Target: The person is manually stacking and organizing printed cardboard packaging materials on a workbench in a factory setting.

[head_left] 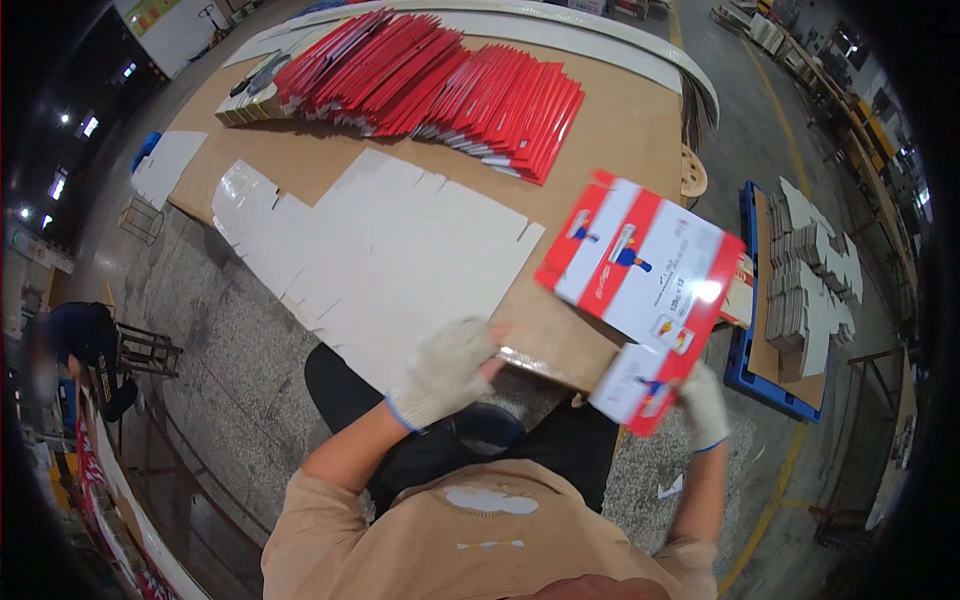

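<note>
A flat red-and-white printed cardboard sheet [650, 262] with small pictures hangs over the right front corner of the table. My right hand [703, 405], in a pale knitted glove with bare fingertips, grips its near right edge; part of the fingers is hidden. In a matching glove, my left hand [450, 368] is held by the table's front edge, with thumb and fingers apart and nothing between them. Beyond it lies a plain white cardboard sheet [400, 245] with slits along its edges. A leaning row of folded red cartons [430, 85] fills the back of the table.
The brown-covered table [630, 130] is edged at the back by long white strips [560, 18]. A blue pallet [742, 365] with stacked cardboard blanks [808, 280] stands on the floor to the right. At the far left a person [80, 350] works near a stool [150, 350].
</note>
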A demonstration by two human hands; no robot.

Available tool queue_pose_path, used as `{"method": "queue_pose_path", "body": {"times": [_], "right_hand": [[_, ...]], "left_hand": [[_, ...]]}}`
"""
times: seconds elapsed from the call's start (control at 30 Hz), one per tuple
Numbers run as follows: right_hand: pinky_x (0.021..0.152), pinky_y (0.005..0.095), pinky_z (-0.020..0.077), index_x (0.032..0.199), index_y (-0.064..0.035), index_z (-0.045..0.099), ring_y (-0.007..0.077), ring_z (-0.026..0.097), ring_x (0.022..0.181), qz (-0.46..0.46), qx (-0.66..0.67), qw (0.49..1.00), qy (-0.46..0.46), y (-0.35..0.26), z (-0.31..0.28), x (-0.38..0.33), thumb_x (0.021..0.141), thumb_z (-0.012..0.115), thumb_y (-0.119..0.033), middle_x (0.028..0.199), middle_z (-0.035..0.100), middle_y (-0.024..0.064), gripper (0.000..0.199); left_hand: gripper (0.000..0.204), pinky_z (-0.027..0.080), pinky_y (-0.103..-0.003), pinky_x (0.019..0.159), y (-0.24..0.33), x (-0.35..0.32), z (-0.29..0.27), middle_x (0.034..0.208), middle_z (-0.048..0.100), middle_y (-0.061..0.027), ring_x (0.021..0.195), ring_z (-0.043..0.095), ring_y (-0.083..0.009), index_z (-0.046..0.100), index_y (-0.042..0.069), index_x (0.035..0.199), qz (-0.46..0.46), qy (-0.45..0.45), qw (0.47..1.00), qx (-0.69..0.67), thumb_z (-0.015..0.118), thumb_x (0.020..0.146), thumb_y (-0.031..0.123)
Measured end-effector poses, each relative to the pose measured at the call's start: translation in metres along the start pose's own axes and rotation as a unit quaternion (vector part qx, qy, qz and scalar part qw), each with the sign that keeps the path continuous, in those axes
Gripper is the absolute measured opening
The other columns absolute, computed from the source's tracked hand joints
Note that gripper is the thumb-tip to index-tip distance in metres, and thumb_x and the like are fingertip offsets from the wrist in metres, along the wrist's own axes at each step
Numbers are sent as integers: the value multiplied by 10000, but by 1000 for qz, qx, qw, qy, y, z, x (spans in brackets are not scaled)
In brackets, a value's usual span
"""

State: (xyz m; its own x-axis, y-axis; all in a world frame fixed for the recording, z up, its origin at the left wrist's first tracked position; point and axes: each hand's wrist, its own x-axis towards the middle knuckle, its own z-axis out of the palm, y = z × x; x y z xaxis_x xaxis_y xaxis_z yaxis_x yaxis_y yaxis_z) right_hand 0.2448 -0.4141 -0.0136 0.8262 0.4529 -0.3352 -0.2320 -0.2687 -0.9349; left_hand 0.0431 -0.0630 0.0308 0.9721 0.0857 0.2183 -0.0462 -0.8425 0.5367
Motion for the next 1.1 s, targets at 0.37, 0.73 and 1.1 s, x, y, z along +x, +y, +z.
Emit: {"method": "queue_pose_path", "body": {"times": [0.37, 0.73, 1.1], "right_hand": [[468, 307, 391, 1009, -34, 679, 129, 515, 562, -65, -182, 981, 6, -124, -68, 268, 748, 545, -43, 703, 551, 16, 294], [868, 511, 494, 1016, -64, 610, 439, 632, 984, -176, -392, 893, 136, -122, 196, 355, 891, 511, -257, 1005, 673, 238, 250], [807, 441, 495, 1031, -56, 602, 399, 622, 911, -192, -302, 933, -36, -44, 141, 155, 853, 531, -173, 923, 642, 232, 224]], "left_hand": [[835, 304, -619, 1057, -9, -89, -9, 1380, 466, -238, 1255, 385, -503, 495, 68, 1373, -133, -151, 938, 282, 794, 654, 370], [834, 337, -586, 1035, -13, -90, -9, 1324, 483, -240, 1233, 409, -482, 533, 32, 1310, -118, -148, 949, 251, 810, 588, 345], [420, 484, -420, 862, -22, -75, -18, 1047, 611, -97, 1039, 558, -294, 648, 57, 1026, -236, -216, 929, 184, 724, 663, 255]]}}
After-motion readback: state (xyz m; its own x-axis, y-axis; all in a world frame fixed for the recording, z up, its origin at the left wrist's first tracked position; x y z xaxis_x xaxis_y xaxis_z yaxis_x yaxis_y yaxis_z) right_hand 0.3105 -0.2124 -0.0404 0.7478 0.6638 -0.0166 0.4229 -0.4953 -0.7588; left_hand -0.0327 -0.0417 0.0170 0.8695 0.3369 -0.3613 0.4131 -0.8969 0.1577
